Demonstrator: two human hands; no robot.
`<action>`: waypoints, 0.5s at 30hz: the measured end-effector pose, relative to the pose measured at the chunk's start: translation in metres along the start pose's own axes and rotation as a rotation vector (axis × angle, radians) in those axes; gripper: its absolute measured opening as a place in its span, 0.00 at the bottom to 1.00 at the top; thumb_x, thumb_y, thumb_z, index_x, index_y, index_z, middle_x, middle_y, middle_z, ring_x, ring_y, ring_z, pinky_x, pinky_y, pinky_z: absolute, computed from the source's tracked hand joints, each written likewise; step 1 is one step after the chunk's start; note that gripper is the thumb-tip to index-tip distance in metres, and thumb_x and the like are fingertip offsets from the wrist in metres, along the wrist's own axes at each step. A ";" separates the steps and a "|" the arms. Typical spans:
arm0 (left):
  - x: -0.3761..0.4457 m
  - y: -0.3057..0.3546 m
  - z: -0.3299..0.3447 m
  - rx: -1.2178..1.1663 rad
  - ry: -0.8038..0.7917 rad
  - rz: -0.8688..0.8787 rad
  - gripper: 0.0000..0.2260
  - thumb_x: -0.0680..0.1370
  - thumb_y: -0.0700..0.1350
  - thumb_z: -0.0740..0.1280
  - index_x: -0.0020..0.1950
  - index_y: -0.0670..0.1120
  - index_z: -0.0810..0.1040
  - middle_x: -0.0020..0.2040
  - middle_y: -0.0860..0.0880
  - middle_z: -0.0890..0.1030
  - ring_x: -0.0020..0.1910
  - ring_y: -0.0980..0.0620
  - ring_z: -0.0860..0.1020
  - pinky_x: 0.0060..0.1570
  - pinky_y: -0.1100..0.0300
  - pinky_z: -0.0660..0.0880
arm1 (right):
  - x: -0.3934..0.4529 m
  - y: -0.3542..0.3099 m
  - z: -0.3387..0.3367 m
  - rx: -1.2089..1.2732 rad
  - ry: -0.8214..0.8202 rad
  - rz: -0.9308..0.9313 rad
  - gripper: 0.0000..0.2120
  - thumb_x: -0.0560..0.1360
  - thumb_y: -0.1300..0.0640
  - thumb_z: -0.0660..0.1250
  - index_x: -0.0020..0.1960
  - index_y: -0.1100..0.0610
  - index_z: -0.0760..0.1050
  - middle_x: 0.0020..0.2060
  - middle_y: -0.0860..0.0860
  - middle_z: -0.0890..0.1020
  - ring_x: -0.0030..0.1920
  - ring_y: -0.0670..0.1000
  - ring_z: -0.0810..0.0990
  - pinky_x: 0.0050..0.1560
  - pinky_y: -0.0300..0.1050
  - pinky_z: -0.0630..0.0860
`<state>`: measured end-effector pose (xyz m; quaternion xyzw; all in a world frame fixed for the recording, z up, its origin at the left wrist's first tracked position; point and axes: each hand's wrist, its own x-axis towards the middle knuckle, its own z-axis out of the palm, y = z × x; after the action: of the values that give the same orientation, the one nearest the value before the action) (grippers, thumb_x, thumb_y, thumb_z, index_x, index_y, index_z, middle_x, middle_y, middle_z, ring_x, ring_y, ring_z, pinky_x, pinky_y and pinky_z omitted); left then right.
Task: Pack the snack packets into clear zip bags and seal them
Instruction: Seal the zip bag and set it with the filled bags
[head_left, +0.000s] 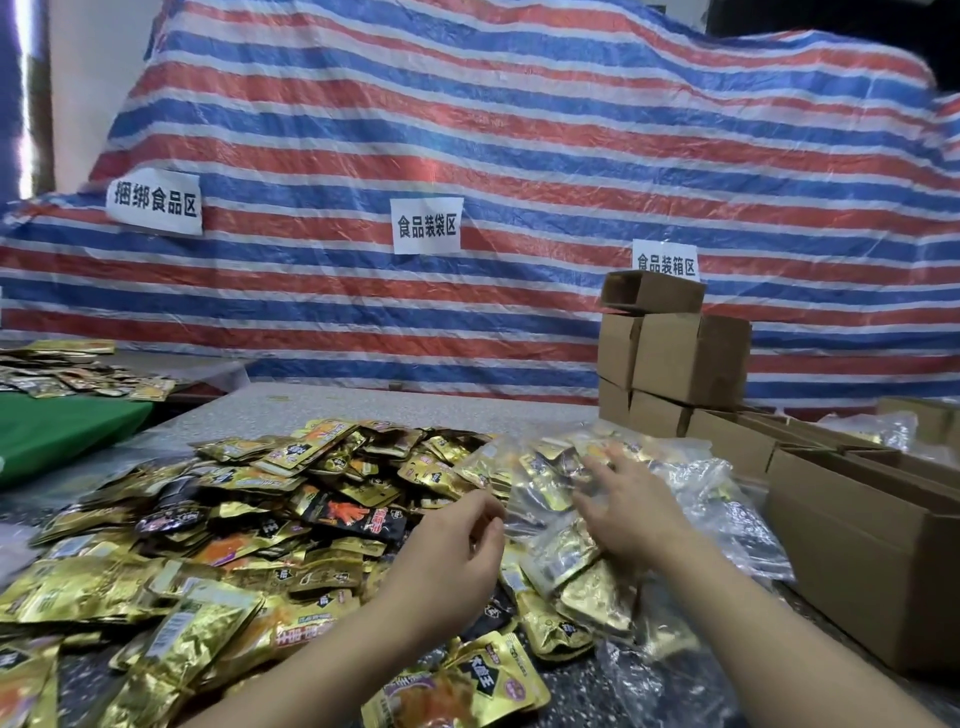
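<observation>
A big heap of gold and black snack packets (249, 525) covers the table in front of me. To its right lies a clear zip bag (540, 483) filled with packets, on top of other filled clear bags (722, 499). My left hand (457, 551) has curled fingers and pinches the bag's left edge between thumb and fingertips. My right hand (623, 509) lies on the bag with fingers spread and straight, pressing it down. More packets (571, 608) lie beneath my right wrist.
Open cardboard boxes (852, 525) stand along the right edge of the table, with stacked closed cartons (675, 358) behind them. A striped tarp (467, 156) with paper signs hangs at the back. A green-covered table (62, 431) with more packets is at left.
</observation>
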<state>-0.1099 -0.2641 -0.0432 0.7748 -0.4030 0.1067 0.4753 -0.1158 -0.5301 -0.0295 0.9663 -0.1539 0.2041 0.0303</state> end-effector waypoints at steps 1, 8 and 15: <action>-0.001 0.000 0.001 0.004 -0.002 0.001 0.05 0.83 0.49 0.60 0.53 0.56 0.75 0.37 0.52 0.79 0.28 0.59 0.69 0.29 0.60 0.67 | -0.006 -0.003 0.011 0.002 -0.075 -0.024 0.30 0.81 0.34 0.49 0.80 0.43 0.54 0.80 0.49 0.55 0.79 0.54 0.55 0.79 0.57 0.54; -0.004 -0.004 0.003 0.030 -0.018 -0.035 0.05 0.83 0.49 0.60 0.54 0.55 0.75 0.39 0.51 0.80 0.27 0.59 0.71 0.29 0.57 0.70 | -0.037 -0.001 0.045 0.098 -0.049 -0.033 0.25 0.84 0.40 0.45 0.77 0.46 0.63 0.79 0.49 0.62 0.78 0.49 0.58 0.78 0.53 0.50; -0.006 -0.003 -0.005 0.013 -0.008 -0.015 0.06 0.83 0.48 0.60 0.51 0.55 0.76 0.36 0.50 0.79 0.26 0.59 0.70 0.28 0.60 0.68 | -0.032 -0.010 0.024 -0.055 0.014 -0.059 0.22 0.83 0.41 0.46 0.65 0.46 0.74 0.63 0.47 0.75 0.64 0.49 0.73 0.72 0.53 0.60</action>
<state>-0.1111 -0.2559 -0.0457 0.7811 -0.3984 0.1029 0.4696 -0.1313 -0.5145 -0.0638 0.9678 -0.1305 0.2058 0.0638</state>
